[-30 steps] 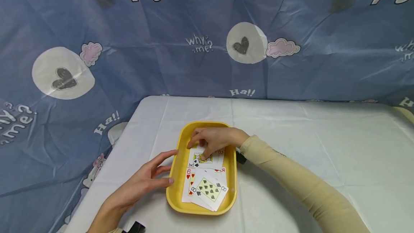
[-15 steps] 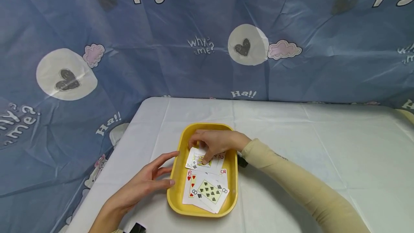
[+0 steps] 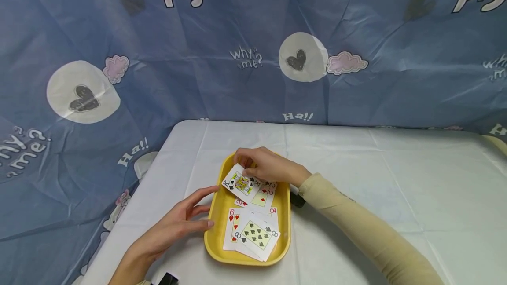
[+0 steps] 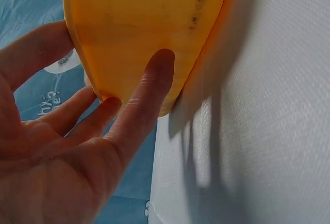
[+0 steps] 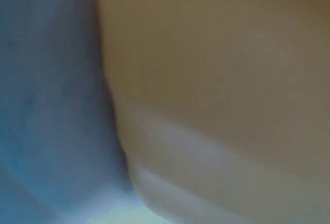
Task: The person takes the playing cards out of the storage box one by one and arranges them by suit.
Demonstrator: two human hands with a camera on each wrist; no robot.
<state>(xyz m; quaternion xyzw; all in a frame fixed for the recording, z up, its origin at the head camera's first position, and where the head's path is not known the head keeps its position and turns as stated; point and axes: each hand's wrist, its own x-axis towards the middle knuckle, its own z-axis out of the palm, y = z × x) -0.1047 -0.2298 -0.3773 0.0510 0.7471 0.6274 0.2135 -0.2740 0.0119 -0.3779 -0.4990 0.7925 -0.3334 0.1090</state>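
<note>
In yellow tray: K of spades askew over the 2s; 8 of spades nearer the person.
R hand: pinching K, thumb on face near far edge; card could slip/bend if pinch too light/hard.
L hand: spread, touching tray's L side; prob. light contact, so a knock could skid tray on bench.
2s: might drag w/ K if stuck.
</note>
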